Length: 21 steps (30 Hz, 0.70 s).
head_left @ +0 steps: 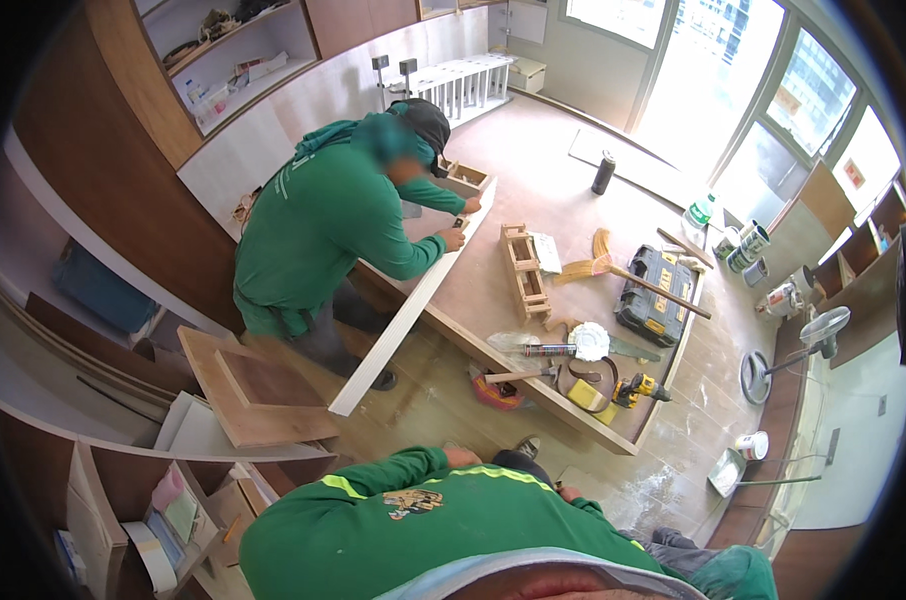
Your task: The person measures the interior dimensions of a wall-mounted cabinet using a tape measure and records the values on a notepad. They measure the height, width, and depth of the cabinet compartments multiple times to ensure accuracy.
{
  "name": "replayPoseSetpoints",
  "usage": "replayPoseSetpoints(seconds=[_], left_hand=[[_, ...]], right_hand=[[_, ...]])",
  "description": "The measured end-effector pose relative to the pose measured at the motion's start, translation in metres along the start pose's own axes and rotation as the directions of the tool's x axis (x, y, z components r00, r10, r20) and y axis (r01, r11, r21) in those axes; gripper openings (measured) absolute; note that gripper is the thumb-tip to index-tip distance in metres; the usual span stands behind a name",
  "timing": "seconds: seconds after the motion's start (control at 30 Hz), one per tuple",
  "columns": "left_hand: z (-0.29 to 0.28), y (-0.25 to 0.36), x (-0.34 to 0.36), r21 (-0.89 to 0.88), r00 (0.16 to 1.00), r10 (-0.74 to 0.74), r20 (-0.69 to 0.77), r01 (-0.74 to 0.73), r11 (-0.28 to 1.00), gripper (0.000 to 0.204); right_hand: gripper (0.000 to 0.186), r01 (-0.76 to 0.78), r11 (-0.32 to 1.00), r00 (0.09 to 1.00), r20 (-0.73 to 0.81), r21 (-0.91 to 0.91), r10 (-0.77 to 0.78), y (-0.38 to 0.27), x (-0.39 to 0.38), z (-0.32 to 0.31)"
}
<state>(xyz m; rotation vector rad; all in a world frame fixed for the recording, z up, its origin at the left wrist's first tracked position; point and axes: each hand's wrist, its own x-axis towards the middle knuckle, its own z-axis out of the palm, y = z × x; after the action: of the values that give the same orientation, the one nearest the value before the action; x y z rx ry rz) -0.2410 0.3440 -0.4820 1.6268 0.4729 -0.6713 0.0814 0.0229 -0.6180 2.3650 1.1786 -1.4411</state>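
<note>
While a drill (630, 389) lies beyond my left grip (461, 458) and right grip (570, 494), I can't tell if either grip's spread.

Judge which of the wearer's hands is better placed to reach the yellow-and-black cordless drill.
Probably the right hand: it appears nearer the yellow-and-black cordless drill, which lies toward the person's right. The left hand is farther off to the left. Whether either hand holds anything is unclear.
</note>
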Motion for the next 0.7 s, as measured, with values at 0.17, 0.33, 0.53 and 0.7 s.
replayPoseSetpoints(seconds=[0.17, 0.33, 0.53, 0.7], left_hand=[[-0.034, -0.008, -0.007, 0.203, 0.967, 0.240, -0.087, -0.219, 0.954, 0.030], [-0.083, 0.096, -0.063, 0.226, 0.809, 0.484, -0.334, -0.430, 0.874, 0.031], [-0.142, 0.373, -0.331, 0.828, -0.345, 0.797, -0.496, -0.465, 0.314, 0.043], [-0.099, 0.446, -0.419, 0.910, -0.654, 0.729, 0.203, -0.148, -0.386, 0.052]], right_hand=[[0.038, 0.066, 0.998, 0.998, 0.012, 0.014, -0.066, 0.012, 0.068, 0.022], [0.035, 0.088, 0.995, 0.994, -0.064, 0.038, -0.086, 0.005, 0.032, -0.025], [0.031, 0.225, 0.971, 0.974, 0.022, -0.085, -0.224, -0.036, 0.022, -0.057], [0.033, 0.232, 0.961, 0.972, 0.068, -0.150, -0.224, -0.031, 0.026, -0.055]])
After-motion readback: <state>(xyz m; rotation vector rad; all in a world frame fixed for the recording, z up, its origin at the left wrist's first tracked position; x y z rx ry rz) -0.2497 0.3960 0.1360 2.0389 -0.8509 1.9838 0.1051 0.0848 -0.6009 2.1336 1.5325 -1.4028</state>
